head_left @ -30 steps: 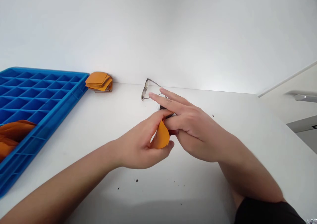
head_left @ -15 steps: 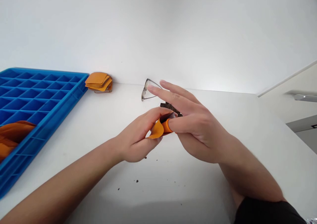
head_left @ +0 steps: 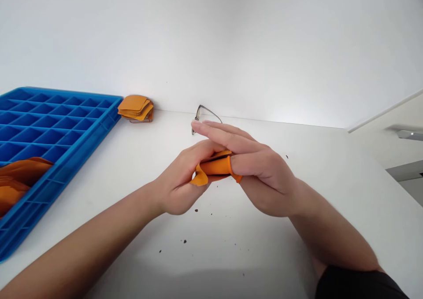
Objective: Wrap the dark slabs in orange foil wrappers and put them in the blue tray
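An orange pouch (head_left: 215, 167) with a rolled rim is held between my two hands near the middle of the view. My left hand (head_left: 183, 178) pinches its left side, where a curled flap sticks out below. On the other side, my right hand (head_left: 266, 173) has its thumb and a finger at the rolled rim, partly hidden by the pouch. The upper fingers of my right hand stretch left over the pouch. Whatever lies inside the pouch is hidden.
A blue divided tray (head_left: 82, 145) stands at the left, with orange pieces (head_left: 20, 178) in its near compartments. Beside its back corner lies a stack of orange pieces (head_left: 136, 107). Glasses (head_left: 198, 114) lie behind my hands. Dark crumbs (head_left: 185, 241) dot the white table (head_left: 132, 255).
The pouch now spans more width between my hands, its rolled rim turned right. My right hand's upper fingers have lowered, and the dark pieces behind are no longer visible. The view has shifted slightly.
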`<state>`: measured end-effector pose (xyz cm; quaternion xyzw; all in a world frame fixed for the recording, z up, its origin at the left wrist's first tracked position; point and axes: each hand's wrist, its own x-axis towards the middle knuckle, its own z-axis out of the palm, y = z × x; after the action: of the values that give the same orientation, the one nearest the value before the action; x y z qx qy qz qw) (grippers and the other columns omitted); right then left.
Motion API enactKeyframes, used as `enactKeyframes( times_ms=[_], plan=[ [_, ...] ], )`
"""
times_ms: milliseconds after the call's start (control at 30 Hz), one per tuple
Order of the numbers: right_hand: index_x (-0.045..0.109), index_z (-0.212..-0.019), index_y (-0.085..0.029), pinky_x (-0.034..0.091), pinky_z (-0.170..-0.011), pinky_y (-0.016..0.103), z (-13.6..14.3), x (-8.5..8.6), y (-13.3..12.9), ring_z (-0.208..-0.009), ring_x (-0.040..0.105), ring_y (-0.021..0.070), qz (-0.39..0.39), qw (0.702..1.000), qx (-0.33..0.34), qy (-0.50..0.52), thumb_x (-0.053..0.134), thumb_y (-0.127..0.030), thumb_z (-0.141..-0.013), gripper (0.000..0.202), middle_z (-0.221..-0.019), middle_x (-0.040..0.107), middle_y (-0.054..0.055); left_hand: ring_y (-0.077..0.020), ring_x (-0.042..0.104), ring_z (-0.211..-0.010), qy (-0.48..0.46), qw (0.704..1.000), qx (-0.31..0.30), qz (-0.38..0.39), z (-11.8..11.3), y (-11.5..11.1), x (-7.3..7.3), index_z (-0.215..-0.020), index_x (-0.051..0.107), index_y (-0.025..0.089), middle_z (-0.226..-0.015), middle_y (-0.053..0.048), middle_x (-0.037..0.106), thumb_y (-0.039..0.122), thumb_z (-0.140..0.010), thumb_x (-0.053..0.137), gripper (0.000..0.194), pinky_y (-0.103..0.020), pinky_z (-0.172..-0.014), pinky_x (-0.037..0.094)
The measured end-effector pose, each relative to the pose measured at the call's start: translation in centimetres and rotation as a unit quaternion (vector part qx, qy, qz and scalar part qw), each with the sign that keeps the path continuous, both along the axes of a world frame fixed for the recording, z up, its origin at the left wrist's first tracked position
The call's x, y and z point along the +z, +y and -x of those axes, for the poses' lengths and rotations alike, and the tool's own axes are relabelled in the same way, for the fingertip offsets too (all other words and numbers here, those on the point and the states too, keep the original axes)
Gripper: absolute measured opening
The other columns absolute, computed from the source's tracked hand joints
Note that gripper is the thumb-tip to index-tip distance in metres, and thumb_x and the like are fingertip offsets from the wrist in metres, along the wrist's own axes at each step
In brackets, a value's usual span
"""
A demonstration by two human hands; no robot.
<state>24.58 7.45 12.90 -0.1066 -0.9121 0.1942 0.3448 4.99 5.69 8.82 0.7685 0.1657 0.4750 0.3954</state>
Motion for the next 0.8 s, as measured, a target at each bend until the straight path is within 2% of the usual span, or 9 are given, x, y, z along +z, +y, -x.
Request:
enactKeyframes(
  times_ms=[167,233,300,400,500,633,733,800],
  plan=[
    [0.071,-0.114,-0.024,0.041,-0.126,0.043,0.3,0.0,-0.2,-0.152,0.041,0.0170,0.030,0.999,0.002,-0.015,0.028,0.002,-0.089,0.056,-0.164,0.043,-0.003,-0.0232,0.066,-0.095,-0.020,1.000,0.014,0.000,0.1,0.1,0.0,-0.120,0.061,0.021,-0.105,-0.009,0.065,0.021,-0.093,0.049,0.030,-0.036,-0.073,0.060],
    [0.069,-0.119,-0.025,0.038,-0.128,0.043,0.3,0.2,-0.3,-0.154,0.038,0.0170,0.043,0.999,0.009,-0.009,0.030,0.003,-0.089,0.057,-0.164,0.043,-0.004,-0.0226,0.065,-0.091,-0.009,1.000,0.025,-0.015,0.2,0.0,0.2,-0.118,0.060,0.021,-0.101,-0.008,0.064,0.019,-0.090,0.051,0.030,-0.035,-0.069,0.059],
    [0.070,-0.119,-0.025,0.035,-0.129,0.043,0.4,0.3,-0.3,-0.155,0.036,0.0182,0.056,0.998,0.015,-0.008,0.033,0.003,-0.089,0.055,-0.164,0.042,-0.004,-0.0214,0.063,-0.082,0.020,0.999,0.035,-0.032,0.4,-0.1,0.6,-0.112,0.059,0.021,-0.091,-0.006,0.063,0.016,-0.083,0.054,0.030,-0.034,-0.062,0.055],
    [0.072,-0.110,-0.024,0.039,-0.128,0.041,0.4,0.3,-0.4,-0.153,0.040,0.0187,0.058,0.998,0.006,-0.017,0.034,0.003,-0.089,0.051,-0.165,0.041,-0.003,-0.0200,0.060,-0.071,0.052,0.996,0.050,-0.054,0.5,-0.3,1.1,-0.106,0.055,0.022,-0.078,-0.002,0.058,0.012,-0.074,0.057,0.033,-0.033,-0.057,0.051],
    [0.071,-0.101,-0.022,0.044,-0.123,0.045,0.4,-0.1,-0.3,-0.150,0.045,0.0195,0.006,1.000,-0.018,-0.001,0.035,0.004,-0.087,0.047,-0.164,0.043,0.002,-0.0194,0.061,-0.072,0.043,0.995,0.059,-0.061,0.5,-0.2,1.1,-0.108,0.055,0.021,-0.081,-0.003,0.061,0.015,-0.078,0.058,0.030,-0.032,-0.057,0.051],
    [0.068,-0.085,-0.023,0.052,-0.113,0.051,0.3,-0.7,-0.3,-0.148,0.047,0.0262,-0.102,0.992,-0.074,0.002,0.044,0.005,-0.081,0.037,-0.161,0.047,0.002,-0.0154,0.060,-0.067,-0.003,0.995,0.070,-0.064,-0.1,-0.1,0.1,-0.108,0.056,0.019,-0.086,-0.004,0.067,0.024,-0.086,0.059,0.023,-0.028,-0.054,0.050],
    [0.066,-0.075,-0.022,0.056,-0.105,0.052,0.4,-0.8,-0.6,-0.147,0.047,0.0305,-0.153,0.978,-0.135,-0.036,0.045,0.005,-0.082,0.035,-0.156,0.053,0.004,-0.0130,0.057,-0.061,-0.010,0.995,0.086,-0.050,-0.4,-0.1,-0.7,-0.106,0.058,0.019,-0.079,-0.002,0.066,0.022,-0.084,0.057,0.022,-0.025,-0.050,0.047],
    [0.068,-0.076,-0.020,0.055,-0.106,0.053,0.5,-0.9,-0.7,-0.146,0.048,0.0330,-0.169,0.972,-0.148,-0.063,0.045,0.005,-0.083,0.035,-0.154,0.055,0.009,-0.0116,0.056,-0.060,-0.012,0.994,0.092,-0.051,-0.6,-0.1,-0.9,-0.106,0.058,0.018,-0.080,-0.001,0.067,0.018,-0.083,0.055,0.023,-0.023,-0.048,0.045]
  ],
)
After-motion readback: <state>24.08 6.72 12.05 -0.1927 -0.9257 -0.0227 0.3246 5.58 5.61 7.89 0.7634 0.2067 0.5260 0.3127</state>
